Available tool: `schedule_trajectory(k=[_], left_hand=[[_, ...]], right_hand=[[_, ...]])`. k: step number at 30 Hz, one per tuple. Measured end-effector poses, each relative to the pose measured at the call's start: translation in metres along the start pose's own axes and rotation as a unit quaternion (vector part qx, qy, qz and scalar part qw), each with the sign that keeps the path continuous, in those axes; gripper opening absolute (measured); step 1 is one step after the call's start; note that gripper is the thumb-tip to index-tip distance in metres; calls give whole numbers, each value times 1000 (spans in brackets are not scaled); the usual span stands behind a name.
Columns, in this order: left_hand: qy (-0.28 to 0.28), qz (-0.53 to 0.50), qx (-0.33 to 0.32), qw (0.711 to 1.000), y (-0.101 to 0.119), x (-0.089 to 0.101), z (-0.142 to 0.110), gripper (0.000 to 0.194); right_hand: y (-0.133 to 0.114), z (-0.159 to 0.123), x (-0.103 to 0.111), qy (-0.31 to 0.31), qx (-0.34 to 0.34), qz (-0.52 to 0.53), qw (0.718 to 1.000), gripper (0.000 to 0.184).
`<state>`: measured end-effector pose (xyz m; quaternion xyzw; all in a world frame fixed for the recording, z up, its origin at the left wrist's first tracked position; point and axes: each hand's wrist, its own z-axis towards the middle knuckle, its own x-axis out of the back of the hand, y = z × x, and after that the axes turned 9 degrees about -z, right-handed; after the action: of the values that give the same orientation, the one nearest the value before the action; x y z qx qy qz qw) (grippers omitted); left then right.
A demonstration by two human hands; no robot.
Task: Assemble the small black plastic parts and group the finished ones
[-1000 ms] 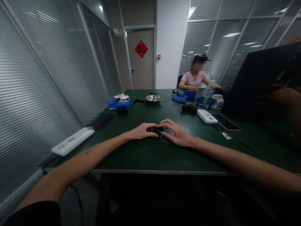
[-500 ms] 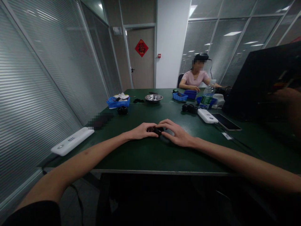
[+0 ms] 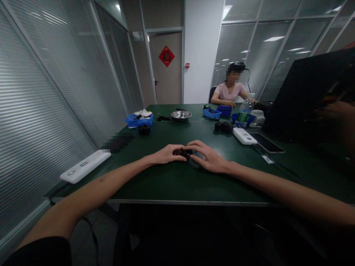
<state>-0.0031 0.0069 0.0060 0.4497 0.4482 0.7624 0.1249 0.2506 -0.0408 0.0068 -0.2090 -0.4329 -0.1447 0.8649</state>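
Note:
On the dark green table (image 3: 166, 184), a small glossy black round-edged object (image 3: 186, 154) lies between my two hands; I cannot make out its exact kind. My left hand (image 3: 165, 154) is curled round its left side, thumb in front and fingers behind. From the right, my right hand (image 3: 206, 157) holds it between thumb and bent fingertips. My fingers cover much of its surface. Similar-looking black pieces sit farther off: one (image 3: 144, 129) on the left and a joined group (image 3: 223, 127) on the right.
A blue basket (image 3: 139, 121), a steel bowl (image 3: 181, 116) and blue trays (image 3: 212, 113) stand toward the back. On the right are a water bottle (image 3: 244, 112), white power bank (image 3: 244, 136), phone (image 3: 265, 143) and black screen (image 3: 310, 99). Another person (image 3: 229, 90) sits across.
My hands stay in the same place on the table, with the black object turned only slightly between my fingers. The view shifts a little.

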Motion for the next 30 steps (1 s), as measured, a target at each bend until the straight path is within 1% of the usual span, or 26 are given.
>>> schedule_trajectory(k=[3, 5, 8, 11, 16, 19, 26, 30], left_hand=[[2, 5, 2, 1000, 0, 0, 0, 51], [2, 9, 0, 1000, -1, 0, 1, 52], [1, 8, -9, 1000, -3, 0, 1, 51], [-4, -6, -20, 1000, -5, 0, 1, 48], [5, 2, -11, 1000, -4, 0, 1, 49], [0, 0, -12, 1000, -1, 0, 1, 48], [8, 0, -25, 1000, -2, -1, 0, 44], [10, 7, -15, 1000, -3, -1, 0, 46]], right_hand=[[1, 0, -2, 16, -20, 0, 1000, 38], [2, 0, -2, 21, -28, -4, 999, 37], [3, 0, -2, 12, -17, -14, 1000, 33], [3, 0, -1, 0, -3, -20, 1000, 34], [1, 0, -1, 6, -21, -17, 1000, 36], [2, 0, -1, 11, -25, -18, 999, 34], [-1, 1, 1, -2, 6, -13, 1000, 34], [1, -1, -1, 8, -21, -9, 1000, 36]])
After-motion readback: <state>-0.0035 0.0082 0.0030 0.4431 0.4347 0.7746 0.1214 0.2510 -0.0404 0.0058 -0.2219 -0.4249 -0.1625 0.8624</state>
